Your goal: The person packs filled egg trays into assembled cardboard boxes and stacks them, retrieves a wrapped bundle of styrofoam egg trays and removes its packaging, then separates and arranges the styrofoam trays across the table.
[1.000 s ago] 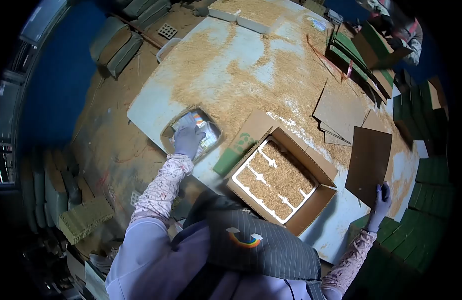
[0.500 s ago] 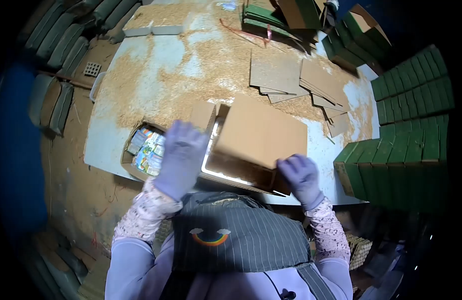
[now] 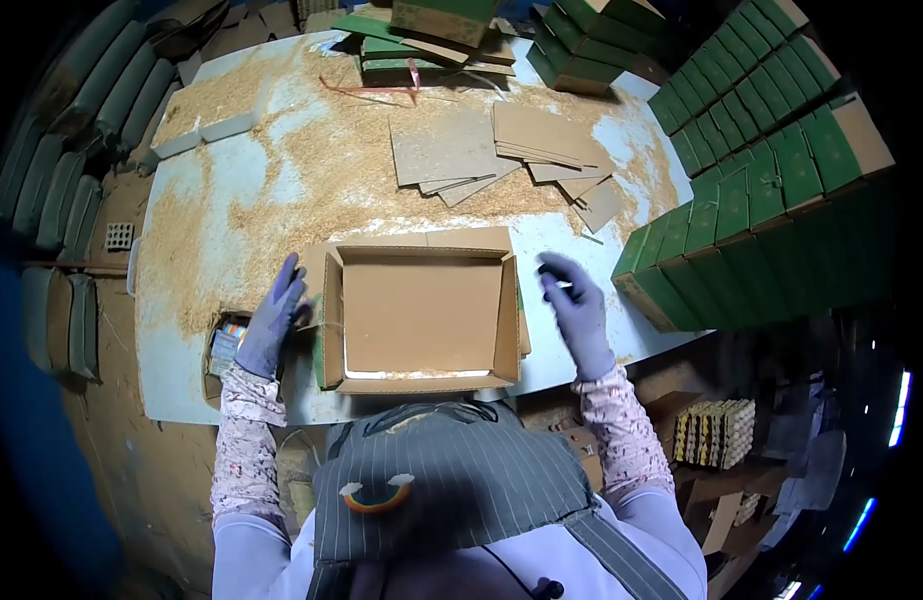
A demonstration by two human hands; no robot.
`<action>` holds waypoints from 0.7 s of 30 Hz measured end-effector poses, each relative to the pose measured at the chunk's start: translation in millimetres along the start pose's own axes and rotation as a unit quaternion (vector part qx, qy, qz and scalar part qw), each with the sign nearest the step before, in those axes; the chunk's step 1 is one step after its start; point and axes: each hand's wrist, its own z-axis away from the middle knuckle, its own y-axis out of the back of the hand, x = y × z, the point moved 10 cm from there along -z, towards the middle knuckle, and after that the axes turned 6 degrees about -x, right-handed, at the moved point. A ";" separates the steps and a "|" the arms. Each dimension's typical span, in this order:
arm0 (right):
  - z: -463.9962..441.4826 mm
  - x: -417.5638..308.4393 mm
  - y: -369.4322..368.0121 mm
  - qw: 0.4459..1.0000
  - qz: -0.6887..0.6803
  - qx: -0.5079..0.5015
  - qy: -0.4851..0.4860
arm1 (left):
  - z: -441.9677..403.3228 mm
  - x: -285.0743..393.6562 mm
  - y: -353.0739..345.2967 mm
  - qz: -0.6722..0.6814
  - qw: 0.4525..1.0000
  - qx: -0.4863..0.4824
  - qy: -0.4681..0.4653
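An open cardboard box (image 3: 511, 320) stands at the table's near edge, its flaps folded outward. Inside it lies a flat brown cardboard sheet (image 3: 421, 310), with a thin white strip showing along the near side. To the left of the box, my left hand (image 3: 271, 325) is raised with fingers stretched, holding nothing. My right hand (image 3: 578, 310) hovers to the right of it, fingers loosely bent and apart, also holding nothing. Both hands wear purple gloves. Partly hidden behind my left hand is a small carton (image 3: 221, 350) of colourful printed packets.
Sawdust-like shavings cover much of the pale table (image 3: 166, 385). Loose cardboard sheets (image 3: 451, 150) lie beyond the box. Stacked green cartons (image 3: 721, 230) line the right side, with more green boxes (image 3: 581, 50) at the back. A shallow white tray (image 3: 226, 127) of shavings sits far left.
The cardboard sheet, earlier tilted over the box with my right hand at its edge, now lies flat inside. My hands have moved apart to either side. The view has shifted.
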 end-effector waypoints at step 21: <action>3.5 189.0 -135.0 0.946 -0.125 -0.119 -0.273 | -2.2 -42.5 -64.7 -0.432 0.896 0.033 0.096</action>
